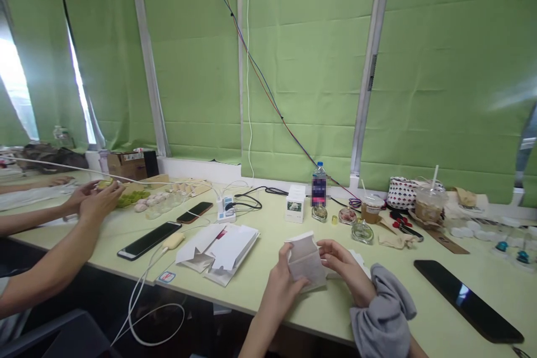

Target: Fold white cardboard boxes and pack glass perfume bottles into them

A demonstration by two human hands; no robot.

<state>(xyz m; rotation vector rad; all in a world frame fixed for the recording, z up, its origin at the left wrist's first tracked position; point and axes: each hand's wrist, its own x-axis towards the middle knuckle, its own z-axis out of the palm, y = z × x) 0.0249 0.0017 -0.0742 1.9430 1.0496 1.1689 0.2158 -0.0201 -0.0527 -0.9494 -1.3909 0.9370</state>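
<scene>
A small white paper carton point(305, 262) is tilted up over the front edge of the table. My left hand point(282, 277) grips it from the left, its thumb across the lower face. From the right, my right hand point(346, 267) pinches the carton's upper edge, with a grey scrunchie point(382, 313) around the wrist. Part of another white piece point(358, 263) shows behind my right hand. Flattened white cartons point(232, 251) lie to the left. An assembled white box point(295, 204) with a flower picture stands behind, near several small glass bottles point(362, 232).
A black phone point(467, 299) lies at right; two more phones lie left, beside a power strip point(226, 210) and cables. Drink cups point(372, 210) and a water bottle point(319, 184) stand at the back. At far left, another person's hands point(94, 198) handle a small item.
</scene>
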